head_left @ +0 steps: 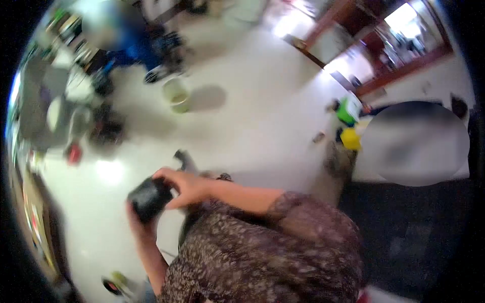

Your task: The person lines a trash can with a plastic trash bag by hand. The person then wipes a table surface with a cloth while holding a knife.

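Note:
A dark, blocky object (150, 198) is held between my two hands, out over the pale floor; blur hides what it is. My right hand (184, 188) grips its upper right side, thumb and fingers bent round the edge. Against its lower left side lies my left hand (140, 218), its fingers mostly hidden by the object. Both forearms reach out from a brown patterned top.
A pale green bin (177, 95) stands on the floor (247, 116). Beyond it is a blurred person in blue (139, 48). Cluttered desks line the left. At right are green and yellow items (350, 138), a wooden-framed window and a dark surface (404, 232).

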`<state>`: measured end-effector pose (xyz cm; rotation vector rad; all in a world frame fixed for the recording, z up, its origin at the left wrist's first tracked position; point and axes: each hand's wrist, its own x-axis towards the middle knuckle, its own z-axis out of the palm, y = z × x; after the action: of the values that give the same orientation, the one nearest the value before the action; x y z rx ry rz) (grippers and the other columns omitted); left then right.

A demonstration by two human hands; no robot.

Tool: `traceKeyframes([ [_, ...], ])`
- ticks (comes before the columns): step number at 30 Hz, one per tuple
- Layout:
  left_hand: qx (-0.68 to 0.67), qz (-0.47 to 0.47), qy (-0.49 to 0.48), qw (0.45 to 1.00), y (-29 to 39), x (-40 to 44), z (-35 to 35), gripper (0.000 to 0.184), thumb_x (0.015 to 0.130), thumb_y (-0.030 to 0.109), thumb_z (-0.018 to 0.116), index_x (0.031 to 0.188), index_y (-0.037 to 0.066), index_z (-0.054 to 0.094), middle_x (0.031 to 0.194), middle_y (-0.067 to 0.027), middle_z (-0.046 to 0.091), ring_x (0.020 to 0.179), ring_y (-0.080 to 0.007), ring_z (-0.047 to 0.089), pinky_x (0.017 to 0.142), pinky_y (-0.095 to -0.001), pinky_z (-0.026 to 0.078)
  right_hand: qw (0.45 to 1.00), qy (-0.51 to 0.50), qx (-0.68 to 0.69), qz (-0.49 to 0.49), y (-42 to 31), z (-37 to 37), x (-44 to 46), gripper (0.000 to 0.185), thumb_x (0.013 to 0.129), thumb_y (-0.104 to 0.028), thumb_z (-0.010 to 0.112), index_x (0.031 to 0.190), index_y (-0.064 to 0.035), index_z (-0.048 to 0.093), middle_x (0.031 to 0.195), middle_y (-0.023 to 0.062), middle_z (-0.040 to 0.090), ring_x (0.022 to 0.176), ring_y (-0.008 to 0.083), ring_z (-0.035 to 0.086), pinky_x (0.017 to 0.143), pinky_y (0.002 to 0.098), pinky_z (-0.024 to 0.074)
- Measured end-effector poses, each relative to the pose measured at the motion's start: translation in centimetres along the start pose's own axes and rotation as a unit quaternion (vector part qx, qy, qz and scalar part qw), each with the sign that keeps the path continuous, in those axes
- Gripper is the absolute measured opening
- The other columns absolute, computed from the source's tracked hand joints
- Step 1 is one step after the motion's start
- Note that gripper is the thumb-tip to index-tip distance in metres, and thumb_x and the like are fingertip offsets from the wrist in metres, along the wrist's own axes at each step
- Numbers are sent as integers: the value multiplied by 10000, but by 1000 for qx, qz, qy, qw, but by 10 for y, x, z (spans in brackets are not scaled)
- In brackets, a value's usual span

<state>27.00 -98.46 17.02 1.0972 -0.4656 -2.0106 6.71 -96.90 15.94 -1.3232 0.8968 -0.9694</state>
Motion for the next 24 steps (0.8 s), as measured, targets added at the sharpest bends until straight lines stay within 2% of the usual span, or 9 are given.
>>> traceKeyframes([
  [3, 46, -4, 25, 999, 6, -6, -18, 513, 855, 389, 456, 1176, -10, 433, 1126, -122, 508, 1026, -231, 498, 808, -373, 453, 999, -18, -37, -36, 1, 5, 19, 745, 632, -152, 736, 1241, -65, 317, 1096, 82, 474, 957, 152, 472, 746, 271, 417],
  [5, 43, 64, 20, 997, 2, -6, -33, 502, 852, 371, 463, 1170, -16, 435, 1107, -113, 516, 1016, -204, 499, 850, -350, 423, 993, -53, 6, 103, -13, 5, 25, 777, 628, -197, 744, 1258, -47, 317, 1132, 87, 473, 1041, 181, 474, 791, 296, 415],
  [8, -18, 136, 43, 990, 20, -11, -28, 468, 802, 218, 559, 1168, -21, 392, 1062, -114, 516, 1009, -184, 501, 872, -312, 413, 983, -106, 6, 151, -3, 7, 47, 806, 668, -308, 747, 1277, -27, 300, 1090, 117, 504, 1003, 192, 495, 763, 286, 427],
  [11, 43, 164, 63, 984, 36, -27, -31, 758, 662, 75, 680, 1275, 22, 237, 1118, -143, 466, 1037, -216, 480, 900, -329, 398, 958, -101, 100, 247, 6, 20, 62, 715, 740, -365, 681, 1250, -9, 328, 1059, 122, 522, 978, 188, 510, 773, 293, 427],
  [14, 30, 231, 38, 972, 26, -28, -20, 829, 646, 39, 680, 1306, 64, 179, 1158, -150, 430, 1049, -233, 467, 902, -340, 396, 966, -123, 58, 218, 0, 16, 67, 625, 795, -386, 616, 1210, 5, 359, 1045, 114, 529, 960, 180, 517, 798, 301, 420],
  [15, 40, 224, 41, 973, 27, -28, -22, 909, 631, 5, 678, 1338, 103, 116, 1175, -151, 411, 1065, -246, 449, 906, -344, 389, 964, -104, 88, 227, -11, 21, 71, 534, 802, -312, 621, 1166, 2, 390, 1044, 103, 527, 959, 168, 515, 823, 305, 412],
  [20, 91, 290, 17, 952, 26, -27, -28, 928, 653, 56, 687, 1363, 118, 93, 1194, -155, 398, 1097, -257, 419, 929, -362, 354, 961, -135, 107, 216, -21, 18, 85, 514, 760, -198, 652, 1162, -33, 378, 1060, 104, 515, 964, 168, 512, 843, 312, 408],
  [23, 20, 165, 96, 981, 26, -23, -37, 693, 801, 306, 570, 1341, 98, 187, 1214, -148, 396, 1093, -250, 430, 914, -370, 363, 968, -147, 81, 187, -26, 22, 88, 602, 710, -172, 697, 1182, -38, 348, 1073, 113, 497, 980, 177, 504, 834, 317, 416],
  [24, 15, 170, 102, 980, 26, -25, -39, 693, 801, 306, 570, 1341, 98, 187, 1214, -148, 396, 1093, -250, 430, 914, -370, 363, 974, -156, 59, 155, -25, 23, 88, 631, 690, -154, 711, 1188, -40, 340, 1078, 115, 489, 987, 181, 500, 830, 318, 419],
])
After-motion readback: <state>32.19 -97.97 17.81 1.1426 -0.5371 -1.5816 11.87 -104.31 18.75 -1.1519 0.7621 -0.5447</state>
